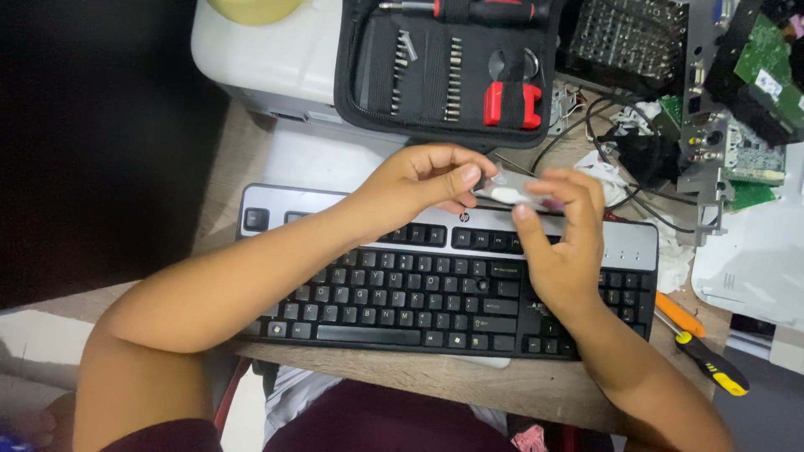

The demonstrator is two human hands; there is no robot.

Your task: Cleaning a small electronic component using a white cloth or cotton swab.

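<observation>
Both hands are raised over the top edge of a black and silver keyboard (352, 289) lying on a wooden desk. My left hand (423, 180) and my right hand (565, 230) pinch the two ends of a small silver and white flat object (509, 191), blurred, held between fingertips. The left hand grips its left end with thumb and fingers. The right hand's fingers curl over its right end. What the object is cannot be made out.
An open black tool case (444, 71) with screwdriver bits and a red-handled driver lies behind the keyboard. Circuit boards and cables (712, 109) crowd the right. A yellow and black screwdriver (708, 362) and an orange tool (680, 315) lie at right. A white box (268, 59) sits behind left.
</observation>
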